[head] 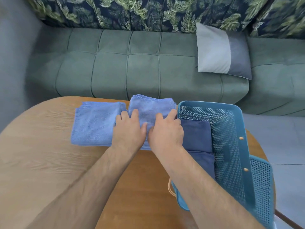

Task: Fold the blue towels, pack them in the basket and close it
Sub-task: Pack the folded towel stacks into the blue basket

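Two light-blue towels lie folded but unpacked on the table (pixel 49 162): the left towel (pixel 95 123) untouched, the right towel (pixel 151 104), just beside the basket (pixel 237 113), pressed under the left hand (pixel 130 129) and right hand (pixel 166 131), fingers flat, pinching nothing. A dark-blue towel (pixel 196 134) is packed; the lid (pixel 262 187) hangs open.

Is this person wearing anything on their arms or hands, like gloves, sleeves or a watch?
No. Both the left hand and the right hand are bare, without gloves, and no ring shows. The forearms are bare too, with some hair; no sleeve, watch or bracelet is in view up to the picture's edge.
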Action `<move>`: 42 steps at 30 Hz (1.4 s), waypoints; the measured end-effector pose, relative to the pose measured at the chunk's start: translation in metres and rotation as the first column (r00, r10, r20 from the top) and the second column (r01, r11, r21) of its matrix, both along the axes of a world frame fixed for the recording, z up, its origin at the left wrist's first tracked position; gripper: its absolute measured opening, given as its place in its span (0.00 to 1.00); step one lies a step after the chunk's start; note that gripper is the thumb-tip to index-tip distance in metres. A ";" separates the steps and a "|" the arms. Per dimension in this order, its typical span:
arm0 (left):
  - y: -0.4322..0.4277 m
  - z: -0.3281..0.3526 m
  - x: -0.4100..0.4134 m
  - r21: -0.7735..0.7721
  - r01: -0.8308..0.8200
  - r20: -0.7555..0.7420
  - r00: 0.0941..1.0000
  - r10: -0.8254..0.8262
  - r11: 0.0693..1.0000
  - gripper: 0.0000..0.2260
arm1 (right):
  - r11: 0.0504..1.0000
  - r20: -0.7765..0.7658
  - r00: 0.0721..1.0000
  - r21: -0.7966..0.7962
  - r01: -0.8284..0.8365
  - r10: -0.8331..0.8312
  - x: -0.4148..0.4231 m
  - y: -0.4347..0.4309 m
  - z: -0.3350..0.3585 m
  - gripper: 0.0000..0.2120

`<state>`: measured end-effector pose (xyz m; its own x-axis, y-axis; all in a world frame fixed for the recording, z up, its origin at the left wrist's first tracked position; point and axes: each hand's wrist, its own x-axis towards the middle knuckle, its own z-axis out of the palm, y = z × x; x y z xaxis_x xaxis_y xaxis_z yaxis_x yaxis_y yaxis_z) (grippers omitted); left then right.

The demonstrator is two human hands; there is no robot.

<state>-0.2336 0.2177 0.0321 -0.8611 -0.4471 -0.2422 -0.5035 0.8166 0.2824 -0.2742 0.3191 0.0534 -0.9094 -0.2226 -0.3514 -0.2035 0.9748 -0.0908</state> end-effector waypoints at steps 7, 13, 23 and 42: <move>0.000 0.013 -0.003 0.110 -0.070 0.134 0.989 0.055 0.991 0.24 | 0.993 0.214 0.974 -0.070 0.093 -0.076 -0.001 -0.010 0.005 0.26; -0.006 0.015 0.004 0.192 -0.128 0.105 0.988 0.110 0.973 0.23 | 0.945 0.220 0.962 -0.245 0.217 -0.164 0.000 0.002 0.008 0.23; -0.014 0.055 0.021 0.724 -0.267 0.051 0.940 0.337 0.636 0.15 | 0.839 0.058 0.998 -0.543 0.027 0.005 0.019 0.037 0.031 0.27; 0.178 -0.057 -0.064 0.173 0.269 0.211 0.929 -0.303 0.947 0.15 | 0.954 0.218 0.956 -0.185 0.237 -0.195 -0.030 0.192 -0.064 0.25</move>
